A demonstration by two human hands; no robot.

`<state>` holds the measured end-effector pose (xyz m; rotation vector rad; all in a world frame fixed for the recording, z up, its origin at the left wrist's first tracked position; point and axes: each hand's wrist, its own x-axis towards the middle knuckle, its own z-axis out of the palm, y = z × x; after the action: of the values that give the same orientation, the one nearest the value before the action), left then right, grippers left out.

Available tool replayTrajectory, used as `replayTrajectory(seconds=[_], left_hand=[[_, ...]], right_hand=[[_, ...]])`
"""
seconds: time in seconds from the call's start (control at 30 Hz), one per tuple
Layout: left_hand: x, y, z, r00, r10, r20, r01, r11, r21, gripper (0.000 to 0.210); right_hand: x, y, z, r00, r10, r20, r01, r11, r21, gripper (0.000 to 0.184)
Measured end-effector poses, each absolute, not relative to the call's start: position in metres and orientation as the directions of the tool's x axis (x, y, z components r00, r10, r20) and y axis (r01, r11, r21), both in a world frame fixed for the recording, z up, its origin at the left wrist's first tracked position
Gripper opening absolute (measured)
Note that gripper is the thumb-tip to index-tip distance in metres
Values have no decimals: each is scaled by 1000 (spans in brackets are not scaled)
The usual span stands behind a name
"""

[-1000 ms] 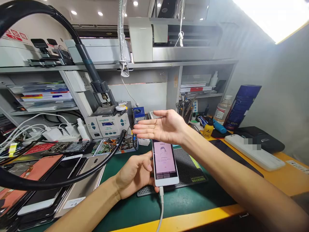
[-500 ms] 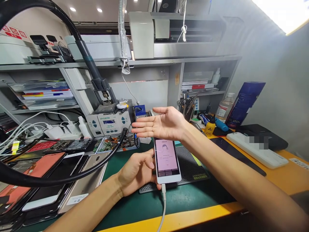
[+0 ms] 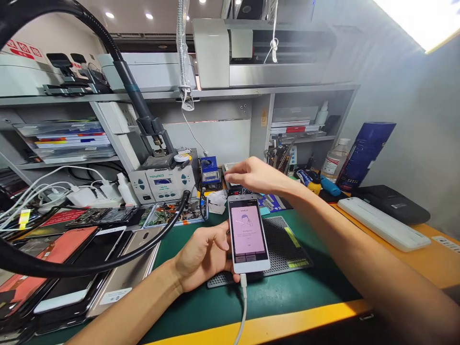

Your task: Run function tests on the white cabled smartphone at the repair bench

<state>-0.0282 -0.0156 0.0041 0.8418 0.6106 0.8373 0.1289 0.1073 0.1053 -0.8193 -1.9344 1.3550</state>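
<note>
A white smartphone point(image 3: 250, 267) with a lit pink screen is held upright, tilted back, in my left hand point(image 3: 203, 254), whose fingers wrap its left edge and lower back. The screen shows a small drawing of a person and lines of text too small to read. A white charging cable point(image 3: 244, 294) is plugged into the phone's bottom end. Just above the top end of the phone, my right hand point(image 3: 257, 173) hovers palm down with fingers stretched to the left and nothing in them. Behind the phone lies a black perforated mat point(image 3: 282, 244).
Several phones point(image 3: 118, 273) lie at left under a black curved hose point(image 3: 143, 261). A control station point(image 3: 163, 182) stands behind a tray of small parts point(image 3: 176, 215). To the right are a white oblong device point(image 3: 383, 223), a clear bottle point(image 3: 334, 160) and a yellow bottle point(image 3: 315, 184).
My right hand has turned from an open palm facing the camera to palm down and drawn slightly right, uncovering the phone's top. The left hand and phone hold still.
</note>
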Motion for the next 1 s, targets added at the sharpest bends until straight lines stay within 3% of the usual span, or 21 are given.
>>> replayTrajectory(seconds=[0.07,0.1,0.3,0.63,0.77,1.0], left_hand=[[-28,-16,5,531,836,-139,-393,389,833,63],[-28,-16,5,528,838,-138,-394,386,834,62],[-29,-16,7,532,837,-127,-390,376,841,61],[-28,-15,6,544,830,-124,-408,391,825,59],[-27,-14,5,536,834,-133,-405,393,826,66],[-29,-16,2,469,874,-126,-355,318,879,62]], right_hand=[[137,112,97,-678,730,92,399,470,-787,27],[141,115,93,-732,681,30,444,509,-737,34],[148,120,78,-876,482,-27,291,483,-825,52],[150,127,79,-847,525,-84,423,569,-706,59],[149,129,78,-846,518,-126,431,525,-734,61],[150,125,78,-859,511,-29,371,582,-723,64]])
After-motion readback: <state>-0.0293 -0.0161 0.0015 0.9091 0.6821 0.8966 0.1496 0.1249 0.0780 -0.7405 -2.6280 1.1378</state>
